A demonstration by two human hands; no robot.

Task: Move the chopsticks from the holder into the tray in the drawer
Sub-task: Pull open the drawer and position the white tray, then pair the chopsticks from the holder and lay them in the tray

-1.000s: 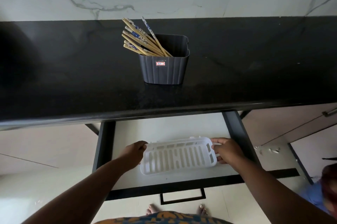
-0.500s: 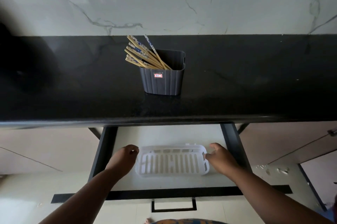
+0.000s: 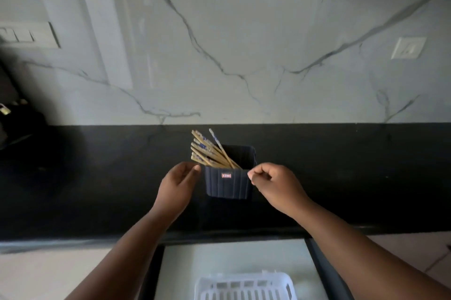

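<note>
Several wooden chopsticks (image 3: 210, 152) with blue-patterned tops lean left out of a dark ribbed holder (image 3: 229, 186) on the black counter. My left hand (image 3: 177, 187) is beside the holder's left wall, fingers relaxed, thumb close to its top corner, below the chopstick ends. My right hand (image 3: 275, 185) is at the holder's right edge with curled fingers and nothing visible in it. Whether either hand touches the holder is unclear. The white slotted tray (image 3: 244, 286) lies in the open drawer (image 3: 219, 258) at the bottom of the view, empty as far as it shows.
The black counter (image 3: 341, 177) runs across the view below a marble wall with a switch plate (image 3: 408, 47) at the right. A dark object with a padlock (image 3: 5, 109) sits far left. The drawer's dark side rails (image 3: 324, 273) frame the tray.
Both hands left the tray in the drawer and rose to either side of the holder on the counter. The view tilted up, so the tray now sits at the bottom edge.
</note>
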